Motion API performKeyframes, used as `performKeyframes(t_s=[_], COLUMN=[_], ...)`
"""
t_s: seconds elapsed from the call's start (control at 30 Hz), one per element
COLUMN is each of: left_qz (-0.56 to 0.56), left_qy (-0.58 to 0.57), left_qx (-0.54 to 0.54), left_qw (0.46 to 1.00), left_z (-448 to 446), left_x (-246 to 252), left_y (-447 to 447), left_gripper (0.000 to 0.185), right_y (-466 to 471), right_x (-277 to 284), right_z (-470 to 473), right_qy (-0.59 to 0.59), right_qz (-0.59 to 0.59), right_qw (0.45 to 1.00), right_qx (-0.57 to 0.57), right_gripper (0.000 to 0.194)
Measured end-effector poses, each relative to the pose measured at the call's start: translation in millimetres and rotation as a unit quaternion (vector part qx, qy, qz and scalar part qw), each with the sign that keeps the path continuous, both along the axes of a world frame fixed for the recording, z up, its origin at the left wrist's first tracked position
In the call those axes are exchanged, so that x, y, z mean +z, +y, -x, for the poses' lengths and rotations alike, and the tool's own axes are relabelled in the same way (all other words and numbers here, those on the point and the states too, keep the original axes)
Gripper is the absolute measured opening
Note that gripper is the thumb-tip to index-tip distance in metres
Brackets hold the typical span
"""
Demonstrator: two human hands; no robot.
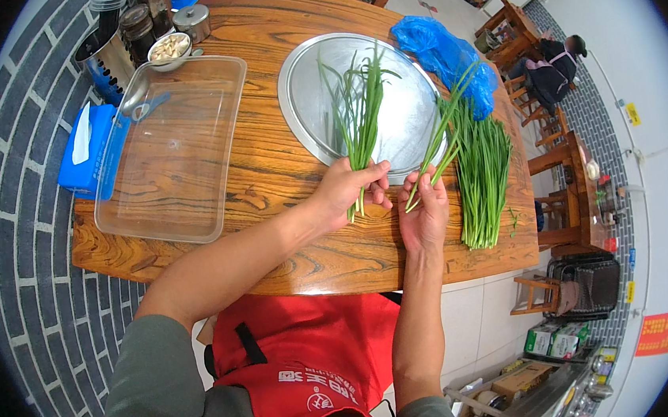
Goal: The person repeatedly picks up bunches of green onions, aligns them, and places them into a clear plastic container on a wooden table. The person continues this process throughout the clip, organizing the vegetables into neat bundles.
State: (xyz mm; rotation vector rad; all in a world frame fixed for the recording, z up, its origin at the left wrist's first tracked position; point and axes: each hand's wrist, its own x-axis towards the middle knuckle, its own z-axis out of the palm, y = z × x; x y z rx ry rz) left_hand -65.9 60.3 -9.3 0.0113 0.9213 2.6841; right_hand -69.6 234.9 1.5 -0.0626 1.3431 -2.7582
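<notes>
My left hand (351, 190) grips a bunch of green garlic chives (362, 116) near its lower ends, the leaf tips pointing away over a round metal tray (305, 86). To its right my right hand (424, 203) pinches a few loose chive stalks (436, 140) between thumb and fingers. A large pile of chives (484, 183) lies on the wooden table just right of my right hand. A crumpled blue plastic bag (445, 50) lies beyond the pile, against the tray's right side.
Left on the table (269, 214) stands a clear plastic container (219, 159), beside a blue tissue box (82, 156). A bowl of peeled garlic cloves (170, 47), a lidded metal pot (192, 22) and jars stand behind it. A person (554, 70) sits at a far table, upper right.
</notes>
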Motion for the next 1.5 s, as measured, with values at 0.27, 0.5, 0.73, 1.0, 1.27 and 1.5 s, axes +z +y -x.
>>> performKeyframes(t_s=[0.27, 0.5, 0.73, 1.0, 1.27, 1.5], left_qz=[0.1, 0.096, 0.114, 0.111, 0.098, 0.09], left_qy=[0.079, 0.069, 0.029, 0.03, 0.026, 0.034], left_qx=[-0.016, -0.02, -0.032, -0.033, -0.036, -0.044], left_qw=[0.992, 0.993, 0.993, 0.993, 0.994, 0.994], left_z=[-9, -10, -12, -12, -13, -12], left_x=[7, 10, 14, 14, 15, 12], left_y=[5, 2, 1, 2, 1, 2], left_gripper=[0.013, 0.008, 0.014, 0.015, 0.015, 0.014], right_y=[-9, -15, -8, -5, -4, -6], right_x=[2, 5, 5, 1, 0, 6], right_z=[-3, -4, -3, -1, 0, -2], right_qy=[0.004, 0.019, 0.009, 0.01, 0.013, -0.006], right_qz=[-0.07, -0.116, -0.081, -0.034, -0.026, -0.005], right_qw=[0.997, 0.993, 0.997, 0.999, 1.0, 1.0], right_qx=[-0.014, -0.008, -0.015, -0.001, 0.0, 0.001], right_gripper=[0.015, 0.012, 0.01, 0.008, 0.008, 0.012])
